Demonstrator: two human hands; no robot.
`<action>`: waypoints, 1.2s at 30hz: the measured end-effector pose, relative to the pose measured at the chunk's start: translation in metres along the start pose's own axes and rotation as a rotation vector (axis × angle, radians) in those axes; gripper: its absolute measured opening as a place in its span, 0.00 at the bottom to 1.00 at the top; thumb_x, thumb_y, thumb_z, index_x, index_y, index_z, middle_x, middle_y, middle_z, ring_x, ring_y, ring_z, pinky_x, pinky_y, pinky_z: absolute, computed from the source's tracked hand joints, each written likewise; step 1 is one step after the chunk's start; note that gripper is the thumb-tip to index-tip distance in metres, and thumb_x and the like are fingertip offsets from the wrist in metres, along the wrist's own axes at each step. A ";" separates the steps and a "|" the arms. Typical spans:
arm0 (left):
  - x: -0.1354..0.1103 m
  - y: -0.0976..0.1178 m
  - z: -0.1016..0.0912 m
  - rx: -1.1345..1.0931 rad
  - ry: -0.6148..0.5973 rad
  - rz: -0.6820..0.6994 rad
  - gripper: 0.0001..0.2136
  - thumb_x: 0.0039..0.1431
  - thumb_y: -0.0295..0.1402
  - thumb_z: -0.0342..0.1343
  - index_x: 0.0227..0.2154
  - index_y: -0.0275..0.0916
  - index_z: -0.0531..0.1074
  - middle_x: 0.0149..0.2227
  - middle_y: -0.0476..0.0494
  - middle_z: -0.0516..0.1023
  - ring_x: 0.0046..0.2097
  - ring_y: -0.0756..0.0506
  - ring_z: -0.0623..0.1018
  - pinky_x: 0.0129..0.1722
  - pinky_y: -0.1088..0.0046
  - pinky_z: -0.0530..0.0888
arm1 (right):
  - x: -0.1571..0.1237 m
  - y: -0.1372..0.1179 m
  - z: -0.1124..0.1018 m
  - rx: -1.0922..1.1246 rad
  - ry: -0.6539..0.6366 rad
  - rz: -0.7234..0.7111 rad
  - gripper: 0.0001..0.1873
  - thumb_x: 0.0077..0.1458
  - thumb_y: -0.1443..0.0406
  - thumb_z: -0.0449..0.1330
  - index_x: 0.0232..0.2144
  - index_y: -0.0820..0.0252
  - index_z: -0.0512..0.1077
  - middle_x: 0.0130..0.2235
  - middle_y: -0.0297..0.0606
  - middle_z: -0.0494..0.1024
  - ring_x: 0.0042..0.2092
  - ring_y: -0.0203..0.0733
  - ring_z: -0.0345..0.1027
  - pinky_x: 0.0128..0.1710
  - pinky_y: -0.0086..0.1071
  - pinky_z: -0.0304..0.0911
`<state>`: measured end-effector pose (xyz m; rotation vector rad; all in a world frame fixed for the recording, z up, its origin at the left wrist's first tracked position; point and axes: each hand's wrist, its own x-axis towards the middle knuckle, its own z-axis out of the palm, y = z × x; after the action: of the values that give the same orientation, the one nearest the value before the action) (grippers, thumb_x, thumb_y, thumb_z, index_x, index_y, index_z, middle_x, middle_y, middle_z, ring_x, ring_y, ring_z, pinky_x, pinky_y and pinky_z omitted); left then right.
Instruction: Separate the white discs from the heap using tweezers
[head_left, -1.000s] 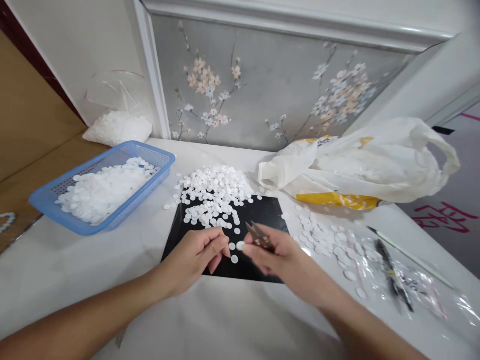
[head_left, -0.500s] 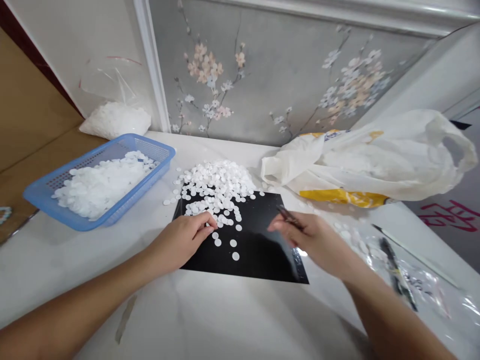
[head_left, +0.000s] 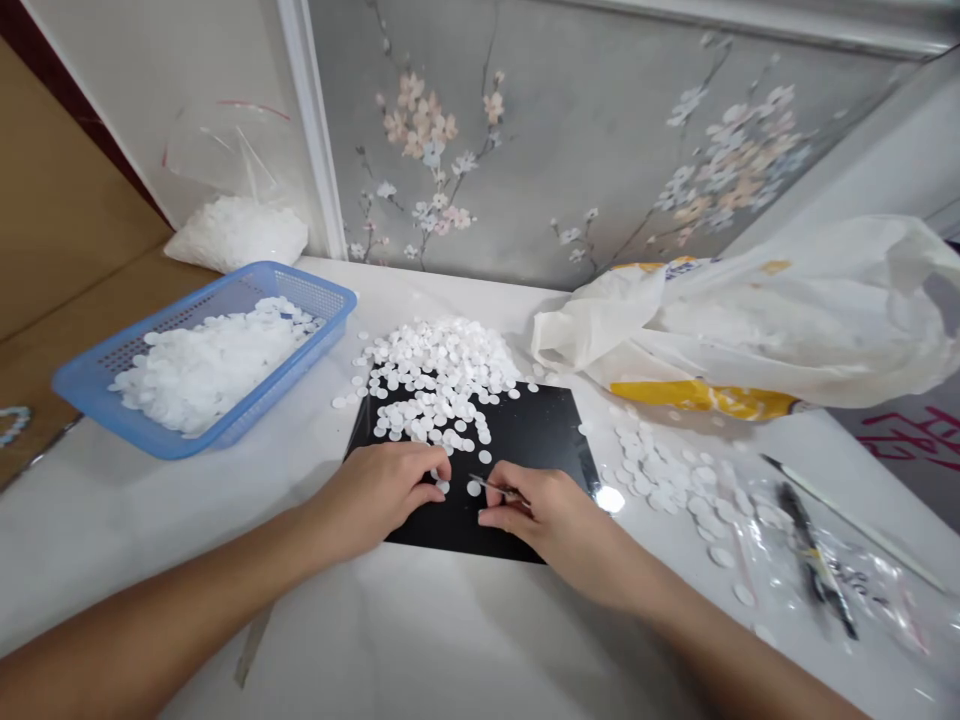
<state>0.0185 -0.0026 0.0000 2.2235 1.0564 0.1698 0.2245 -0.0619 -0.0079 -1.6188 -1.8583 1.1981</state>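
Note:
My right hand (head_left: 536,505) grips thin metal tweezers (head_left: 499,487) between thumb and fingers, their tip pointing left over the black sheet (head_left: 536,430). Just off that tip lies a single white disc (head_left: 474,488). Opposite it, my left hand (head_left: 394,490) rests at the sheet's near left, fingers curled and thumb apart from the index finger. Close to its fingertips, partly covered, are white discs on the sheet. A heap of small white round discs (head_left: 450,355) spreads over the far part of the sheet and onto the table behind.
At left stands a blue basket (head_left: 274,395) of white discs, with a clear bag (head_left: 240,235) of white pieces behind. A white plastic bag (head_left: 735,330) lies back right. More discs (head_left: 652,470), a black pen-like tool (head_left: 817,560) and clear packaging (head_left: 870,600) lie right.
My right hand has moved left and toward me with the tweezers, close to my left hand. The left thumb and index finger have parted. The nearest loose disc no longer shows.

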 end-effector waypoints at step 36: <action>0.008 -0.011 0.010 0.205 0.088 0.004 0.06 0.62 0.31 0.50 0.28 0.41 0.64 0.28 0.52 0.72 0.30 0.48 0.72 0.28 0.74 0.60 | 0.040 0.011 -0.013 -0.155 0.156 -0.094 0.04 0.51 0.69 0.60 0.26 0.57 0.68 0.31 0.33 0.74 0.33 0.39 0.67 0.34 0.31 0.59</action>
<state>0.0210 0.0028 -0.0159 2.4208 1.1624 0.1690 0.2313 -0.0200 -0.0187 -1.6336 -1.9436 0.8814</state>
